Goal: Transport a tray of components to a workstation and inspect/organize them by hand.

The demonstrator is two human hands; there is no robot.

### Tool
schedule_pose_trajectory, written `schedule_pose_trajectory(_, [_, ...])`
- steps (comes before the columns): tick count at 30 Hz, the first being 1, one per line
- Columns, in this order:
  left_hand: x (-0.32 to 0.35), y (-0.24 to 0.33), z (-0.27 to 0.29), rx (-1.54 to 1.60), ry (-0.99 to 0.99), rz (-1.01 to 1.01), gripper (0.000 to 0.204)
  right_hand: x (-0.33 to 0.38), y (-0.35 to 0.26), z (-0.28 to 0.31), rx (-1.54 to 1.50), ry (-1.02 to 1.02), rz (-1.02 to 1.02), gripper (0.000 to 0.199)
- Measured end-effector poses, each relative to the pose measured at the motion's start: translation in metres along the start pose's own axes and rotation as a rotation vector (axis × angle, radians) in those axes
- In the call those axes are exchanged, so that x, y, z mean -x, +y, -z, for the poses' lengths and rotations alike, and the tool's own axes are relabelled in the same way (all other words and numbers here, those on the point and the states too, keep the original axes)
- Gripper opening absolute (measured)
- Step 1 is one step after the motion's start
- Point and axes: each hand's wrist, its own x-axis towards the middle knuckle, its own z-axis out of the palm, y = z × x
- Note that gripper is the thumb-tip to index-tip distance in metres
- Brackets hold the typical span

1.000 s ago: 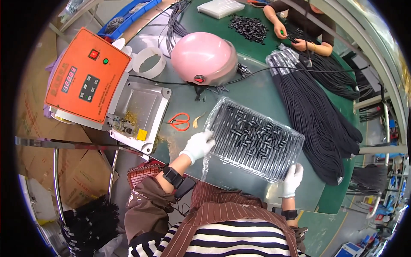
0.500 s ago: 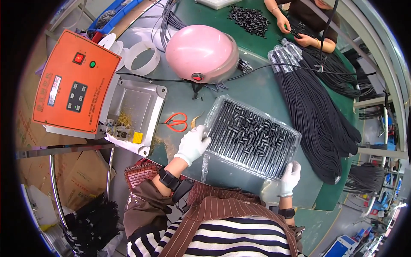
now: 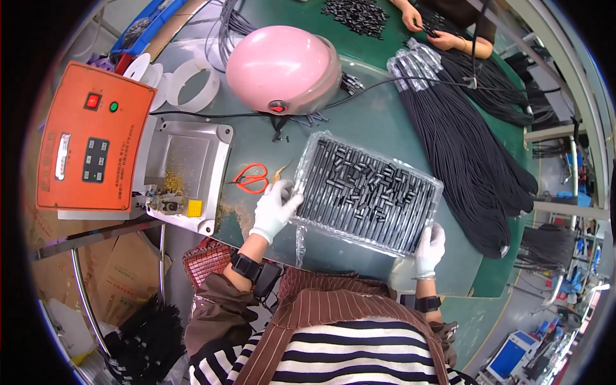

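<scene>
A clear plastic tray [image 3: 438, 200] lies on the green table before me, slightly turned. Small black tubular pieces [image 3: 372, 186] fill it, some lined up in rows and others loose on top. My left hand [image 3: 274, 208], in a white glove, is closed on the tray's left edge, thumb over the rim. At the near right corner my right hand [image 3: 430, 249], also gloved in white, grips the edge with its fingers partly hidden. Just beyond my left hand lie scissors [image 3: 251, 179] with orange-red handles.
An orange control box [image 3: 96, 138] and metal machine base [image 3: 218, 167] stand at left. A pink dome-shaped object [image 3: 279, 70] sits behind the tray. Long black cable bundles [image 3: 462, 154] lie at right. Across the table, another person's hands [image 3: 443, 40] work near a black-parts pile [image 3: 356, 16].
The whole view has shifted, so most things appear farther left and up. Both my hands keep their hold on the tray. The other person's hands are still at the black parts.
</scene>
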Motion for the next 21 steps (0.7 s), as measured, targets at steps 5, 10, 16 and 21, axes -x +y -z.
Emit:
schedule_pose_trajectory(5, [0.002,-0.018,-0.028,-0.084,0.188,-0.182,0.035,0.001,-0.009,-0.003,-0.083,-0.102,-0.154,0.033])
schedule_pose_trajectory(10, [0.004,-0.018,-0.04,-0.181,0.259,-0.19,0.033,-0.001,-0.001,-0.003,-0.034,-0.151,-0.132,0.034])
schedule_pose_trajectory(16, [0.005,-0.019,-0.046,-0.204,0.291,-0.178,0.033,-0.001,0.015,-0.011,0.079,-0.13,0.004,0.034])
schedule_pose_trajectory(21, [0.01,-0.019,-0.049,-0.181,0.341,-0.132,0.033,-0.002,0.009,-0.008,0.054,-0.17,-0.02,0.036])
